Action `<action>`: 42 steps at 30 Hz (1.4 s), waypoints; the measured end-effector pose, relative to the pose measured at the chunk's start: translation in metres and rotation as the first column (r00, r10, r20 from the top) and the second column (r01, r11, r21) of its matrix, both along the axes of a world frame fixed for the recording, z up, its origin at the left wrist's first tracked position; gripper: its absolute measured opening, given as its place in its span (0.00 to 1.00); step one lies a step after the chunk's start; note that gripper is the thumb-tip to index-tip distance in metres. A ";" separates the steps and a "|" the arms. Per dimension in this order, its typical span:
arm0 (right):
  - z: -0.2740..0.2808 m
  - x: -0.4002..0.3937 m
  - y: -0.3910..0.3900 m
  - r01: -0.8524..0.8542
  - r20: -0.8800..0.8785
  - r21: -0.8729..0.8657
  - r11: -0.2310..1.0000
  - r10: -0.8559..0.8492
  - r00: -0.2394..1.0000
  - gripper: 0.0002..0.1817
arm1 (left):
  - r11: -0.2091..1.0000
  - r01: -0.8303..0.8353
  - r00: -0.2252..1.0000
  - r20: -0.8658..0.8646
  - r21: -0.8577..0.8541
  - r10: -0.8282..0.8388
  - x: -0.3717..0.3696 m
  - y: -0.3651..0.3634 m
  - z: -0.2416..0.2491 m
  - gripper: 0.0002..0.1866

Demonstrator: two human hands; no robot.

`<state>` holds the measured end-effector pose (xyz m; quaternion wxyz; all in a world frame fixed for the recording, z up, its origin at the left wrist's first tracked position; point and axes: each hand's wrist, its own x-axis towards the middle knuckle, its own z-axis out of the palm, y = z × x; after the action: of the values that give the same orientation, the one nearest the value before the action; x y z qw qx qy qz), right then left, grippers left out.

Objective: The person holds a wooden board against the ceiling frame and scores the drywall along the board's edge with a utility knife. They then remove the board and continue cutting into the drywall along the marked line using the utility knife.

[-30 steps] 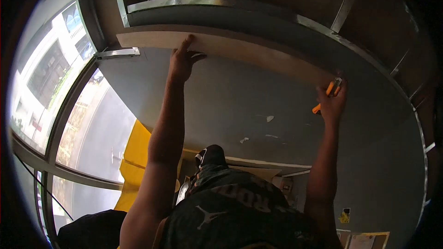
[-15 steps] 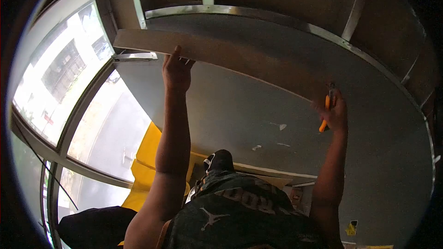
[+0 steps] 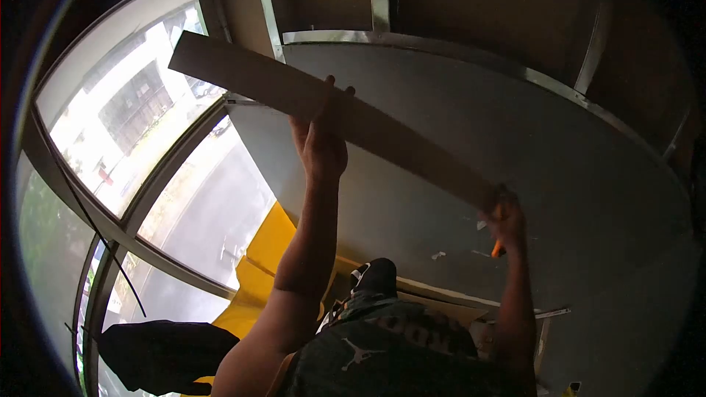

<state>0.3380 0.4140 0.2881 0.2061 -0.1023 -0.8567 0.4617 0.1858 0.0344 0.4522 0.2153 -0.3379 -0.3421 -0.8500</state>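
A long flat brown board (image 3: 412, 148) slants across the view, its left end higher in the picture and in front of the window. My left hand (image 3: 322, 140) grips it left of its middle, with fingertips showing over the far edge. At the board's right end is my right hand (image 3: 507, 222), closed round a tool with orange handles (image 3: 498, 249). The tool's head is dark and blurred beside the board's end. Whether the right fingers also pinch the board is hard to tell.
Metal framing (image 3: 441, 45) curves across the top around a grey panel (image 3: 588, 198). Large windows (image 3: 198, 198) stand at left. Yellow material (image 3: 268, 250) lies below them, with a dark object (image 3: 165, 353) at the lower left and a thin dark cable (image 3: 110, 250).
The board has come away from the metal framing and tilts more, its right end lower in view. My left hand now wraps further over it; my right hand has moved down with the tool.
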 end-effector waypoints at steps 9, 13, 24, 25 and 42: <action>0.069 0.053 -0.088 0.146 -0.074 -0.349 0.926 -0.183 0.980 0.36 | 0.651 -0.487 0.842 -0.115 -0.583 0.527 0.048 0.019 -0.018 0.45; 0.113 0.078 -0.094 -0.214 -0.674 -0.523 0.825 -0.246 0.697 0.38 | 0.237 -0.863 0.489 -0.620 -0.446 0.614 0.066 0.059 -0.017 0.48; 0.119 0.096 0.029 0.220 -0.364 -0.651 0.726 -0.553 0.750 0.34 | 0.309 -0.900 0.355 -0.928 -0.306 0.115 0.013 0.093 -0.013 0.23; 0.110 0.097 0.035 0.224 -0.355 -0.615 0.756 -0.519 0.777 0.31 | 0.279 -0.918 0.314 -0.947 -0.283 0.072 0.013 0.095 -0.013 0.20; 0.077 0.076 0.022 0.382 -0.399 -0.541 0.750 -0.628 0.668 0.36 | 0.454 -0.719 0.626 -0.206 -0.526 0.752 0.024 0.026 -0.092 0.62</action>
<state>0.4137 0.4360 0.3650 0.5430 -0.2430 -0.5746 0.5621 0.2101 0.0599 0.3600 0.4414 -0.1796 -0.6935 -0.5403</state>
